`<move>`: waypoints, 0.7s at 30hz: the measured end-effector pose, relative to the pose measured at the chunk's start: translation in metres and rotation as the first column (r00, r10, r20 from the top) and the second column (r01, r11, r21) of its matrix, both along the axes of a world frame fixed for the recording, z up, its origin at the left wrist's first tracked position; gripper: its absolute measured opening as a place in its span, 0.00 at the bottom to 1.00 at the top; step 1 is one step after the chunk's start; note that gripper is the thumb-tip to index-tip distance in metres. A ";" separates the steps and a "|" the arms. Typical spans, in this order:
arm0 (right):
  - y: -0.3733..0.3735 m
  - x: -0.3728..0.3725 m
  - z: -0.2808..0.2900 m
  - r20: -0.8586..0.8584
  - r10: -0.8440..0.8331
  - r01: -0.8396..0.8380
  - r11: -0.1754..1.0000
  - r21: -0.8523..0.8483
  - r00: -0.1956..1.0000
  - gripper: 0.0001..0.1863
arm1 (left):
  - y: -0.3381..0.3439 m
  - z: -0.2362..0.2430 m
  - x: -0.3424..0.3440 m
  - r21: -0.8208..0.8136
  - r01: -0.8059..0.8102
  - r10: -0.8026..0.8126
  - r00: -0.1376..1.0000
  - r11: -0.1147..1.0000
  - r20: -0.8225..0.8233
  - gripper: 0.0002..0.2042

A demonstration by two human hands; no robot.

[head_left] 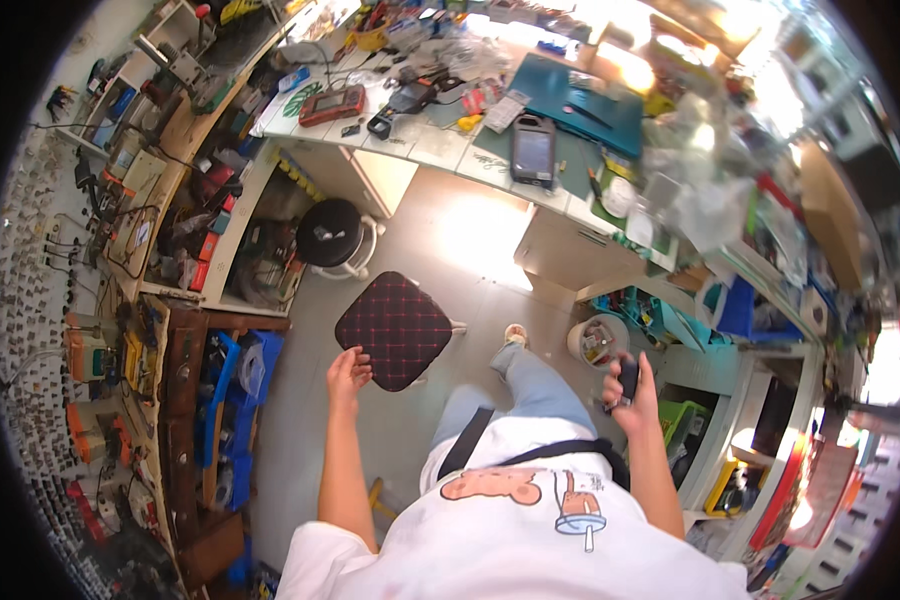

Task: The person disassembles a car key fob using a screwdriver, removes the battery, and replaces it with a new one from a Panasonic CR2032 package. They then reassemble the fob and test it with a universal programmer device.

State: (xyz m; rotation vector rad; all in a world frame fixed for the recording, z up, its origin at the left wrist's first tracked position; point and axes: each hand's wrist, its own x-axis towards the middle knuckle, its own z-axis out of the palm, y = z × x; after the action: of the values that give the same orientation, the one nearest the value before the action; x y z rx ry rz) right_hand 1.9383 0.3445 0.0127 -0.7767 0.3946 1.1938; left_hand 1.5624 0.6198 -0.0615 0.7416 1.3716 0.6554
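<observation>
In my right hand (644, 408) is a small black key fob (629, 379), held upright between the thumb and fingers at my right side. My left hand (348, 374) hangs empty, fingers loosely bent and apart. It is beside the near left edge of a square stool (395, 330) with a dark cushion and red crossed lines; whether it touches the cushion I cannot tell.
Ahead runs a cluttered white workbench (432, 150) bearing a grey handheld tester (534, 152) and a red device (332, 105). A round black stool (330, 232) stands below it, a white bin (598, 342) to the right. Key machines (95, 350) line the left.
</observation>
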 end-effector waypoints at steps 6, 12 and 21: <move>0.181 0.079 0.019 0.247 0.331 -0.313 0.944 -0.110 0.911 0.15 | 0.068 0.032 0.079 0.155 -0.011 0.037 0.985 0.988 -0.168 0.09; 0.315 0.093 -0.024 0.729 0.586 -0.233 0.810 -0.538 0.355 0.13 | 0.234 0.019 0.177 0.580 0.460 0.078 0.735 0.672 -0.674 0.15; 0.435 0.070 -0.086 0.569 0.570 -0.083 0.746 -0.661 0.592 0.24 | 0.426 -0.009 0.327 0.359 0.932 0.016 0.358 0.050 -0.934 0.36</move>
State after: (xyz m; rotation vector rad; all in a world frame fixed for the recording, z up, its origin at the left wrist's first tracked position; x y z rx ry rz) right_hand 2.0086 0.7794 -0.0728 -1.8888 -0.1372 0.9812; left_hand 1.8892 1.0462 -0.0701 2.7987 1.0358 0.3831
